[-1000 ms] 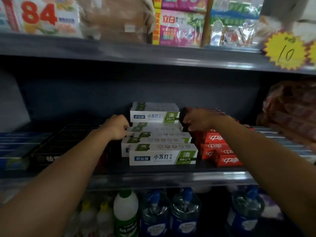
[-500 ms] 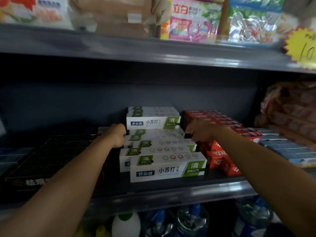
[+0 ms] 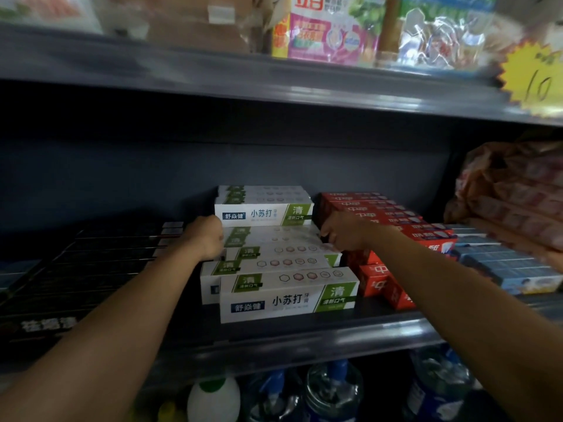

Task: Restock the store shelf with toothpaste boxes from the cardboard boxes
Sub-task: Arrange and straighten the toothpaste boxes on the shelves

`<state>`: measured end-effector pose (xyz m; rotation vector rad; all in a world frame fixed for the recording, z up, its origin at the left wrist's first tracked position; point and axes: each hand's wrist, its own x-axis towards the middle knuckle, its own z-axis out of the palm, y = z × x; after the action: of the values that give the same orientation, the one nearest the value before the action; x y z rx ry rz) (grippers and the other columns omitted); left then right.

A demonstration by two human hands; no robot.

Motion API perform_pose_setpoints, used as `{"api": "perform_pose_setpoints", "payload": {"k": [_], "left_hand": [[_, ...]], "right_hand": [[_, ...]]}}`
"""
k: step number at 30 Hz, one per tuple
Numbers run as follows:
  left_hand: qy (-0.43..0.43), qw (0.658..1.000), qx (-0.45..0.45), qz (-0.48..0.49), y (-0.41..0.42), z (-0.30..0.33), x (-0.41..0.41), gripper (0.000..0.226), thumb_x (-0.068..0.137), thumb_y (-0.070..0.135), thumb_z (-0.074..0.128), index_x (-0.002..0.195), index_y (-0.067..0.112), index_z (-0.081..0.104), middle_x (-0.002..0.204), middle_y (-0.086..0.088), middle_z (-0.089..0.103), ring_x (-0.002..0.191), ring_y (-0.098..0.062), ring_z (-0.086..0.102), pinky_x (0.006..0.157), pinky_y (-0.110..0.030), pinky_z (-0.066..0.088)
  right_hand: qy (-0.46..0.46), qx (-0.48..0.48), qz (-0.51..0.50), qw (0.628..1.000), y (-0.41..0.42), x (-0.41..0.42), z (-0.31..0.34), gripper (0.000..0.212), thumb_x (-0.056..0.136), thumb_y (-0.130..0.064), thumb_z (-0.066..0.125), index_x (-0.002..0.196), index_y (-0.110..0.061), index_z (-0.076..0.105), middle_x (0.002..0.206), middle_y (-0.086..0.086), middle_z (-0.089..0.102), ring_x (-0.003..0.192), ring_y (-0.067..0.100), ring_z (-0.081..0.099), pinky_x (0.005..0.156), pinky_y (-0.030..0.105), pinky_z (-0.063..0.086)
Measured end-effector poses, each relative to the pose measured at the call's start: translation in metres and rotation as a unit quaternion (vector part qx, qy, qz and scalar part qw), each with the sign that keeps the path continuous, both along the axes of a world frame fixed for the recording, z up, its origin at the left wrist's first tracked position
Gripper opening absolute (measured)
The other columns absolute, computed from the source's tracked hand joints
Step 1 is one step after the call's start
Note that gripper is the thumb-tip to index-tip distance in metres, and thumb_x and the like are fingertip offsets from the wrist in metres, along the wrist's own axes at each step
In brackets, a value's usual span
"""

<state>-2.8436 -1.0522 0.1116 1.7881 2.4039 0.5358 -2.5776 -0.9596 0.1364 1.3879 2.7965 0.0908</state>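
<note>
Both hands sit much as they did a second ago, curled at the two ends of the same white-and-green toothpaste box, while the view has drawn closer to the shelf and tipped down a little; from the head camera, the left hand is a closed fist pressed to the left end of the gripped box, fingers wrapped toward it; the right hand curls over the right end of that box, fingertips pinching its edge; the gripped box lies in the middle layer of the white-and-green stack, between the hands; above and behind the hands a top box faces forward; nearer than the hands, toward the shelf edge, more of these boxes lie staggered, the front box skewed; just right of the right hand, touching the stack, are red toothpaste boxes; further right lie blue boxes and a wrapped bundle; left of the left hand lie black boxes, dim and hard to read; below the arms stand bottles and a white jug; above, the upper shelf carries a pink pack and a yellow price star.
</note>
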Motion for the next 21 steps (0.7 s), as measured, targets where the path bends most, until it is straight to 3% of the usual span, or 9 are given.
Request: {"api": "perform_pose_setpoints", "payload": {"k": [8, 12, 16, 19, 21], "left_hand": [[0.0, 1.0, 0.022, -0.009, 0.011, -0.006, 0.01, 0.017, 0.091, 0.006, 0.053, 0.1, 0.002, 0.066, 0.107, -0.014, 0.063, 0.086, -0.025, 0.059, 0.078, -0.034, 0.051], [0.007, 1.0, 0.023, -0.014, 0.01, -0.007, 0.009, 0.015, 0.09, 0.004, 0.054, 0.097, 0.002, 0.067, 0.105, -0.014, 0.063, 0.087, -0.024, 0.058, 0.078, -0.033, 0.051], [-0.01, 1.0, 0.015, -0.015, 0.008, -0.005, 0.0, 0.018, 0.086, -0.001, 0.053, 0.096, -0.001, 0.069, 0.103, -0.015, 0.065, 0.092, -0.027, 0.062, 0.08, -0.035, 0.052], [-0.014, 1.0, 0.007, -0.019, 0.006, -0.004, -0.003, 0.023, 0.084, -0.005, 0.051, 0.098, -0.001, 0.07, 0.103, -0.015, 0.066, 0.092, -0.028, 0.062, 0.081, -0.035, 0.052], [-0.01, 1.0, -0.002, -0.021, 0.006, -0.006, -0.003, 0.022, 0.084, -0.004, 0.051, 0.097, 0.0, 0.069, 0.102, -0.014, 0.065, 0.09, -0.026, 0.06, 0.077, -0.032, 0.05]], "right_hand": [[0.007, -0.01, 0.001, 1.0, 0.001, 0.001, -0.001, 0.028, 0.092, -0.008, 0.053, 0.117, -0.002, 0.065, 0.116, 0.012, 0.064, 0.104, 0.024, 0.06, 0.091, 0.032, 0.049], [0.019, -0.01, 0.0, 1.0, 0.005, 0.002, -0.003, 0.026, 0.089, -0.003, 0.055, 0.111, 0.0, 0.067, 0.113, 0.011, 0.065, 0.101, 0.023, 0.061, 0.09, 0.034, 0.05], [-0.002, -0.019, -0.002, 1.0, 0.01, 0.006, -0.003, 0.02, 0.086, -0.006, 0.058, 0.102, -0.002, 0.07, 0.099, 0.008, 0.066, 0.092, 0.021, 0.061, 0.075, 0.027, 0.046], [-0.016, -0.033, -0.02, 0.999, 0.017, 0.009, -0.004, 0.018, 0.085, -0.012, 0.06, 0.098, -0.005, 0.07, 0.096, 0.007, 0.067, 0.089, 0.02, 0.06, 0.079, 0.03, 0.049], [-0.023, -0.049, -0.031, 0.998, 0.018, 0.008, -0.005, 0.014, 0.085, -0.011, 0.058, 0.088, -0.002, 0.068, 0.087, 0.013, 0.065, 0.078, 0.02, 0.057, 0.073, 0.032, 0.046]]}}
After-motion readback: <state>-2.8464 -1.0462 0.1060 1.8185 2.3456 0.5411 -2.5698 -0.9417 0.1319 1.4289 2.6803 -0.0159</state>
